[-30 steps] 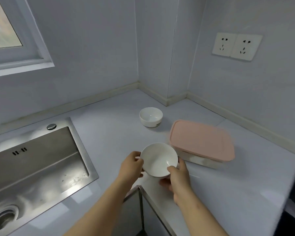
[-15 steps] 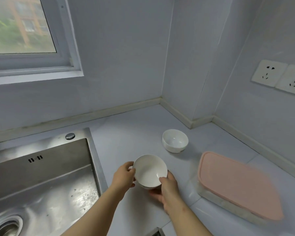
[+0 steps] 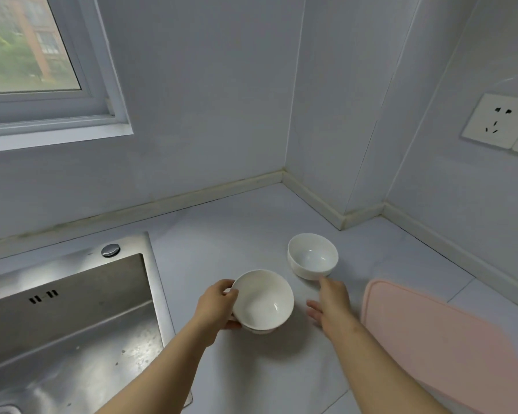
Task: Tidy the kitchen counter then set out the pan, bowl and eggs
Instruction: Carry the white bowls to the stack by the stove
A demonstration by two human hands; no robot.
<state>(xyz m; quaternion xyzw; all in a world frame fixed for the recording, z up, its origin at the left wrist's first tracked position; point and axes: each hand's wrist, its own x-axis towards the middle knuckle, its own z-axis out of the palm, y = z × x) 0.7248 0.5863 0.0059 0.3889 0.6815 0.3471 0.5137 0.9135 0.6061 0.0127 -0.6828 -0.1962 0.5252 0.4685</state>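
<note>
A white bowl (image 3: 263, 300) sits low over the pale counter (image 3: 222, 246), and my left hand (image 3: 217, 306) grips its left rim. Whether it rests on the counter I cannot tell. My right hand (image 3: 329, 303) is off that bowl, fingers spread, and a fingertip reaches up to the base of a second white bowl (image 3: 313, 255) that stands farther back on the counter. Both bowls look empty. No pan or eggs are in view.
A steel sink (image 3: 63, 318) fills the left side, its edge close to the held bowl. A container with a pink lid (image 3: 437, 339) lies at the right, beside my right forearm. Walls close the corner behind; a socket (image 3: 497, 121) is on the right wall.
My right hand has let go of the near bowl and moved right and forward toward the far bowl. The left hand keeps its grip, and the view has shifted closer to the counter.
</note>
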